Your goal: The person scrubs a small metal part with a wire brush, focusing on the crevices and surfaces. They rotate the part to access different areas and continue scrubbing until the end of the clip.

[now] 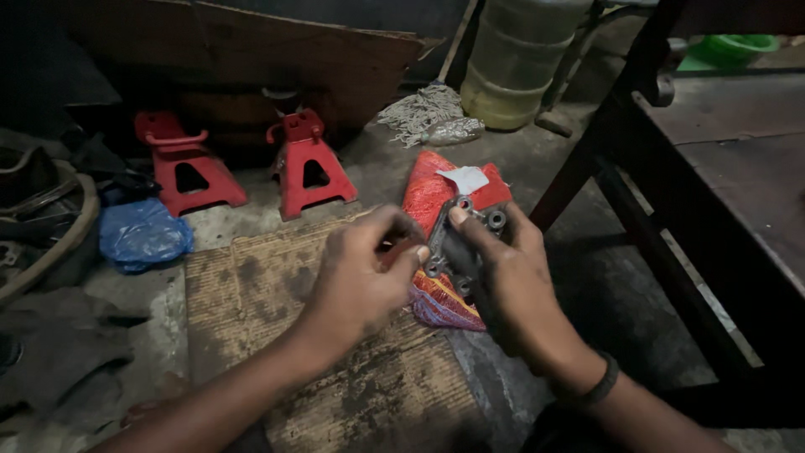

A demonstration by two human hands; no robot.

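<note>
The right hand [511,281] grips a grey metal bracket [457,243] just above the red mesh sack [436,201]; the left hand [365,273] pinches its near edge, perhaps on a bolt. Greasy fingers could slip, dropping it onto the sack.

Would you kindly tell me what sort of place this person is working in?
Probably a vehicle repair workshop. Two red steel jack stands sit on the grimy concrete floor, and the grease-darkened left hand and right hand hold a grey cast-metal bracket with bolt holes.
</note>
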